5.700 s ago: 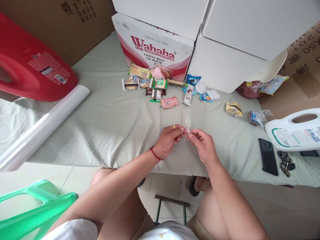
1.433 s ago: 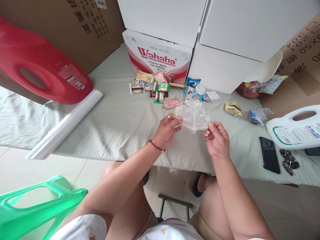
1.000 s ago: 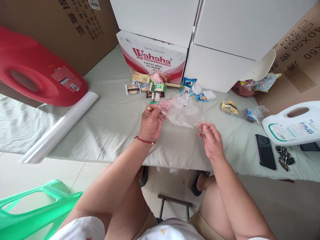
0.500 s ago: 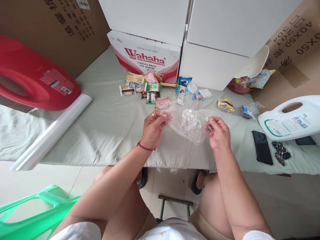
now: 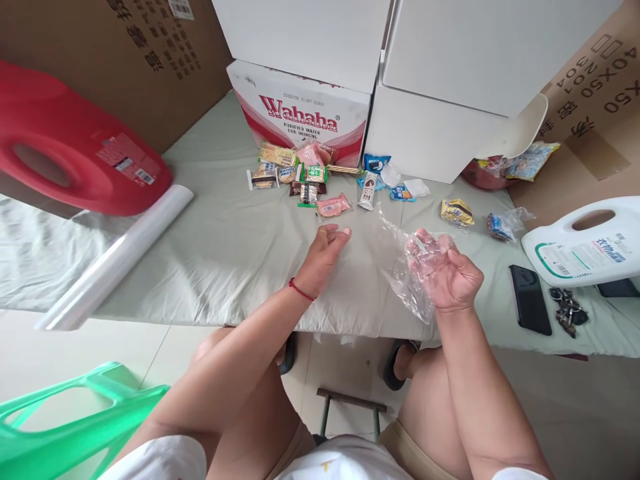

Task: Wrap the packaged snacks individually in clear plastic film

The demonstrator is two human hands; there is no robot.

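My right hand (image 5: pixel 445 277) is turned palm up and grips a crumpled sheet of clear plastic film (image 5: pixel 405 267), which hangs off its left side above the table's front edge. My left hand (image 5: pixel 324 252) holds nothing; its fingers are stretched out just above the pale green cloth, close to a pink snack packet (image 5: pixel 334 205). Behind it lies a cluster of several small snack packets (image 5: pixel 295 170) in front of a Wahaha carton (image 5: pixel 305 117).
A clear film roll (image 5: pixel 115 257) and a red jug (image 5: pixel 70 150) lie at left. Right: white jug (image 5: pixel 585 247), black phone (image 5: pixel 530 308), keys (image 5: pixel 567 319), yellow packet (image 5: pixel 456 211), blue packet (image 5: pixel 503 223). White boxes (image 5: pixel 450 87) stand behind. A green stool (image 5: pixel 65 427) is lower left.
My left hand has let go of the film and opened towards the snacks. The film, stretched between both hands before, is now bunched in my right hand alone.
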